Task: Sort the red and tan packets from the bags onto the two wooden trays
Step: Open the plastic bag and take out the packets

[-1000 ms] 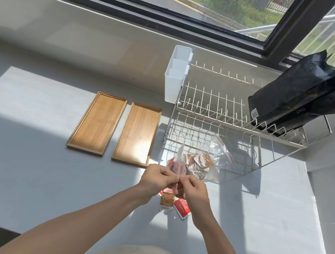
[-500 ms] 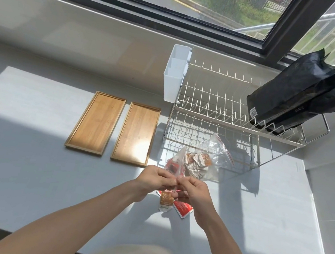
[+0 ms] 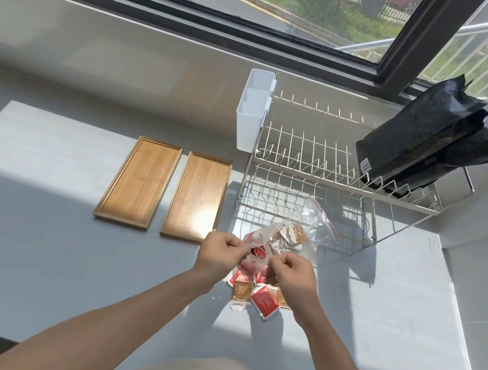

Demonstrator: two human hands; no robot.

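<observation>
at six o'clock on the counter (image 3: 36, 249): we find more packets than a second ago.
left hand (image 3: 219, 255): fingers pinched on the clear bag (image 3: 255, 250).
right hand (image 3: 292, 274): pinching the bag's other side.
change: red packet (image 3: 265, 300) and tan packet (image 3: 242, 290) lie spilled beneath; sorting can start.
trays (image 3: 138, 181) at ten o'clock: bare.

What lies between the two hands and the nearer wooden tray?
Only bare grey countertop. In the head view, the left hand and right hand pinch the clear bag, just short of the right tray.

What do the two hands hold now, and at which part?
Both the left hand and right hand pinch the top edge of a clear plastic bag of red packets.
</observation>
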